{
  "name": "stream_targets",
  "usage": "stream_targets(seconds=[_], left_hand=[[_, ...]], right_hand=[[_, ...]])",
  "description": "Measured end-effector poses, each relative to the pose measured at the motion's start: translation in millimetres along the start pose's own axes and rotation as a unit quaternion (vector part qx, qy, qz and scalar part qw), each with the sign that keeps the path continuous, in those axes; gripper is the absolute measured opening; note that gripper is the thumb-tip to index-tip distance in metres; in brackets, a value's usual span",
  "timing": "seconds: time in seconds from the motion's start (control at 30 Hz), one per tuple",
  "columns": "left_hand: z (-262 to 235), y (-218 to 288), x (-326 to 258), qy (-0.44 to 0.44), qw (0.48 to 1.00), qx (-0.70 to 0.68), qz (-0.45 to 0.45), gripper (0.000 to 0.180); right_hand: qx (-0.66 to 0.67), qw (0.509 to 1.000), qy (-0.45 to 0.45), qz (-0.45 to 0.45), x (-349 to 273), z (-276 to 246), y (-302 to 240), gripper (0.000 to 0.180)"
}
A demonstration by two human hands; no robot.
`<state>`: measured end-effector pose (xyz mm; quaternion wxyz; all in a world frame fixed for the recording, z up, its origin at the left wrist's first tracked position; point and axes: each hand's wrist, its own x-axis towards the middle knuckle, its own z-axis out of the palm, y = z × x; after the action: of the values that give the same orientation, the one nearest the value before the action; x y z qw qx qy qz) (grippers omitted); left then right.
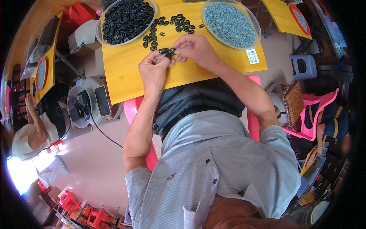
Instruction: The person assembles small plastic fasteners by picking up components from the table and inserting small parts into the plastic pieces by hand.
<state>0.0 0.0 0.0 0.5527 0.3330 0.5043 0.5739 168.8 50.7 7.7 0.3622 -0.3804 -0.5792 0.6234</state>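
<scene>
Over the yellow table, my left hand (153,70) is closed with its thumb and fingers pinching a small black plastic part (164,50). My right hand (196,49) meets it from the right, its fingertips pinched on another small dark piece (172,51) touching the first. Whether the pieces are joined I cannot tell, as the fingers partly cover them. Beyond my hands lie several loose black oval parts (182,22) in a scattered group. A round tub of black parts (127,21) stands at the far left, and a round tub of grey screws (230,24) at the far right.
The yellow tabletop (126,74) bears a white label (252,56) near its right edge. On the left, a phone (102,100) lies beside a clear tub (79,105) with black cables. Another person (34,133) sits at the left. A blue stool (303,66) and pink chair (318,114) stand right.
</scene>
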Motion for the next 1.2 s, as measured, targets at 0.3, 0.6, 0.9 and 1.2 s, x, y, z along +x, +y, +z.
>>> stream_targets(seconds=[0.3, 0.6, 0.9, 1.2], left_hand=[[-0.4, -0.4, -0.1, -0.012, 1.0, -0.001, 0.007, 0.016], [-8.4, -7.3, 0.5, -0.123, 0.99, 0.047, 0.057, 0.024], [-4.6, -6.0, 0.2, -0.135, 0.929, 0.302, 0.168, 0.027], [-9.1, 2.5, -4.9, -0.15, 0.883, 0.378, 0.235, 0.017]], right_hand=[[0.006, 1.0, 0.004, -0.004, -0.7, 4.4, -1.6, 0.018], [-0.034, 0.997, -0.046, 0.042, 0.5, -15.2, -7.8, 0.016], [-0.05, 0.99, -0.094, 0.089, 1.0, -25.0, -15.2, 0.016], [-0.057, 0.986, -0.12, 0.101, 0.3, -21.8, -11.3, 0.011]])
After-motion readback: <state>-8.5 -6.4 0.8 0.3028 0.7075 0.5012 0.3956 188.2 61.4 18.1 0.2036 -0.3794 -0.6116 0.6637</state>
